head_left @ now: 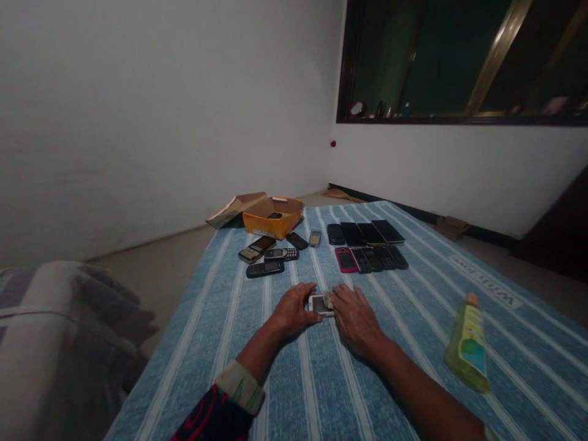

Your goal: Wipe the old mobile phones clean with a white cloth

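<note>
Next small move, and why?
Probably slide the pale wad leftward across the white phone: the right hand has it at the phone's right end, the left hand grips the other end, and the phone's middle lies uncovered.

Striped cloth (404, 318), blue and white, printed lettering (486, 282) at right. An open orange box (264, 226) is standing at the far left; five loose phones (265, 268) are lying just beside. Upper right row: four dark handsets (352, 234) are lying flat. Lower row: one pink phone (346, 260) is leading several dark keypad phones (373, 260). Yellow-green bottle (469, 349): is resting at right.
</note>
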`<state>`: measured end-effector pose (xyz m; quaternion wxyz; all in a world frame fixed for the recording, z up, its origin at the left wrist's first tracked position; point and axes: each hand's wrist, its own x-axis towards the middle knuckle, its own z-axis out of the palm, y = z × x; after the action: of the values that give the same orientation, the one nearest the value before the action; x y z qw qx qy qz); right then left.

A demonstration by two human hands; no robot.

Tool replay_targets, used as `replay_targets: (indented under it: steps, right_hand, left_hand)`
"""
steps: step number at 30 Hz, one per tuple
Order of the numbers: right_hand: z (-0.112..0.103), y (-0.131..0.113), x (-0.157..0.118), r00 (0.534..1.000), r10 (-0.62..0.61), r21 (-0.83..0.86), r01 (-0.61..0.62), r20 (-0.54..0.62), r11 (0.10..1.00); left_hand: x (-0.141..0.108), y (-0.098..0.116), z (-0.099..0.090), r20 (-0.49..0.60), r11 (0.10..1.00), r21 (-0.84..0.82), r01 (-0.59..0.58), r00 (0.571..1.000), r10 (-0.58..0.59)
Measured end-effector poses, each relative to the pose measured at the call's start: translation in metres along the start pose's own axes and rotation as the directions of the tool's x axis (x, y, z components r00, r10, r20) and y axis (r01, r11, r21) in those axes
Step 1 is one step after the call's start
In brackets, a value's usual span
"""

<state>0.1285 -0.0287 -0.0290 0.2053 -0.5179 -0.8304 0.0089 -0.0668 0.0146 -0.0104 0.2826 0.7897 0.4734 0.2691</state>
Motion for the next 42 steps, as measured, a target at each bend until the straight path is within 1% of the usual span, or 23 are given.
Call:
replay_targets:
  steps: [2, 6, 8, 11, 13, 15, 20, 24, 28, 30, 33, 36, 39, 42]
  right_hand:
    - [0.003, -0.007, 0.004, 1.000, -0.009, 0.003, 0.009, 0.006, 1.000]
    - [0.007, -0.022, 0.012, 0.997, -0.073, 0.041, 0.071, 0.033, 0.997]
    - [0.006, -0.022, 0.011, 0.997, -0.078, 0.047, 0.077, 0.029, 0.996]
    - [0.004, -0.013, 0.006, 0.998, -0.063, 0.037, 0.062, 0.013, 0.997]
    - [0.001, -0.003, 0.003, 1.000, -0.015, 0.019, 0.015, -0.012, 1.000]
    - [-0.003, 0.007, 0.003, 0.998, 0.057, 0.005, -0.057, -0.033, 0.998]
    - [-0.010, 0.025, 0.007, 0.970, 0.238, 0.020, -0.238, -0.041, 0.971]
    - [-0.012, 0.036, 0.007, 0.944, 0.320, 0.070, -0.314, -0.084, 0.947]
    - [-0.017, 0.046, 0.005, 0.918, 0.387, 0.134, -0.373, -0.094, 0.918]
    - [-0.020, 0.047, 0.005, 0.923, 0.378, 0.156, -0.365, -0.065, 0.918]
    - [-0.025, 0.043, 0.007, 0.940, 0.342, 0.130, -0.342, 0.020, 0.931]
    - [-0.030, 0.038, 0.010, 0.934, 0.352, 0.116, -0.357, 0.065, 0.927]
    - [-0.038, 0.034, 0.011, 0.935, 0.336, 0.181, -0.351, 0.110, 0.918]
    - [-0.048, 0.029, 0.009, 0.953, 0.262, 0.239, -0.293, 0.155, 0.926]
  left_hand:
    - [0.001, 0.001, -0.001, 0.001, 1.000, 0.003, 0.006, 1.000, -0.006]
    - [0.002, 0.003, -0.002, 0.006, 0.999, 0.034, -0.013, 1.000, 0.013]
    - [0.002, 0.002, -0.002, 0.005, 0.999, 0.044, -0.017, 1.000, 0.017]
    - [0.001, 0.002, -0.003, 0.013, 0.999, 0.046, -0.009, 1.000, 0.008]
    - [0.000, 0.004, -0.003, 0.025, 0.999, 0.053, 0.000, 1.000, -0.001]
    - [0.000, 0.006, -0.005, 0.031, 0.997, 0.071, 0.008, 0.999, -0.010]
    - [0.000, 0.012, -0.009, 0.071, 0.987, 0.162, -0.019, 0.997, 0.008]
    - [0.001, 0.017, -0.011, 0.113, 0.970, 0.239, -0.048, 0.993, 0.021]
    - [0.001, 0.022, -0.014, 0.118, 0.970, 0.241, -0.038, 0.993, 0.009]
    - [0.001, 0.023, -0.016, 0.132, 0.974, 0.224, -0.041, 0.991, 0.011]
    - [0.001, 0.023, -0.017, 0.158, 0.978, 0.206, -0.042, 0.987, 0.009]
    - [0.003, 0.023, -0.019, 0.162, 0.980, 0.198, -0.022, 0.987, -0.011]
    - [0.006, 0.026, -0.022, 0.180, 0.980, 0.198, -0.020, 0.983, -0.016]
    - [0.012, 0.030, -0.026, 0.211, 0.977, 0.207, -0.053, 0.977, 0.009]
